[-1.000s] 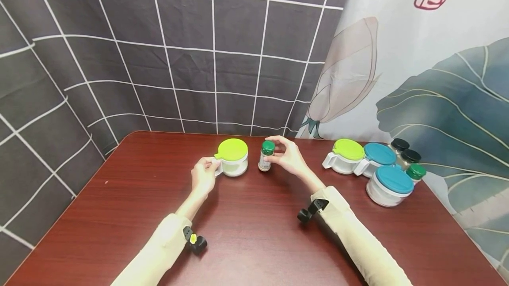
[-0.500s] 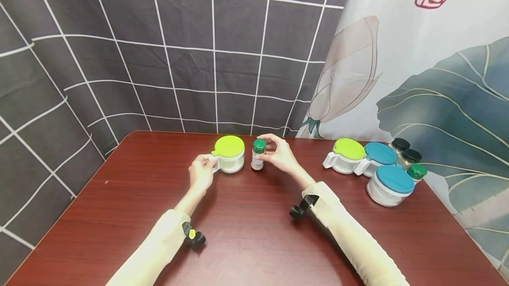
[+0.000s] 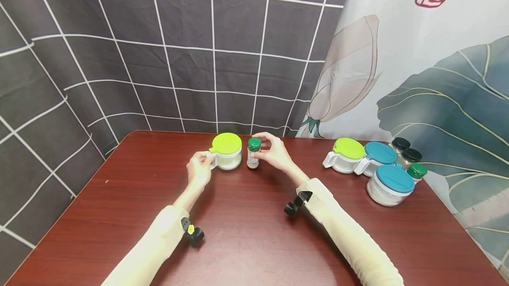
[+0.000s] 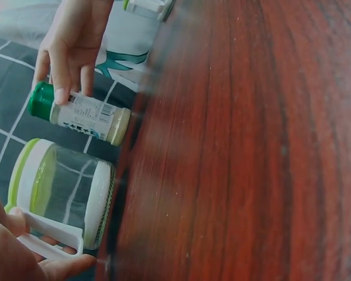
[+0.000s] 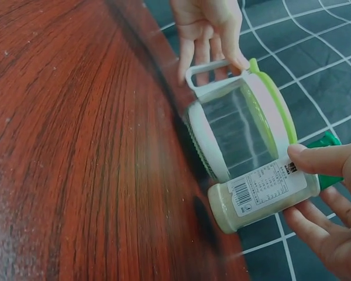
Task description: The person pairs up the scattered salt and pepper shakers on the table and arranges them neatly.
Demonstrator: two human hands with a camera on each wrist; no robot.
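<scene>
Near the back of the table, my left hand (image 3: 199, 171) holds the white handle of a clear seasoning jar (image 3: 228, 161) with a lime-green lid. The left wrist view shows the thumb up by the lid end of the handle (image 4: 58, 229) and fingers behind it. Just right of the jar, my right hand (image 3: 276, 151) grips a spice bottle (image 5: 263, 193) with a green cap, thumb on its printed label and fingers around the far side. Both containers are upright, a narrow gap between them in the head view. Pale contents show in the bottle.
On the right of the table (image 3: 246, 242) stands a group: another lime-lidded jar (image 3: 347, 157), two blue-lidded jars, one in front (image 3: 389, 188), two black-capped bottles and a green-capped bottle (image 3: 416, 172). Dark gridded cloth (image 3: 183, 65) hangs behind the table.
Both hands have moved left and slightly toward the back, carrying the seasoning jar and spice bottle along. The bottle has come closer to the jar. The group on the right stays put.
</scene>
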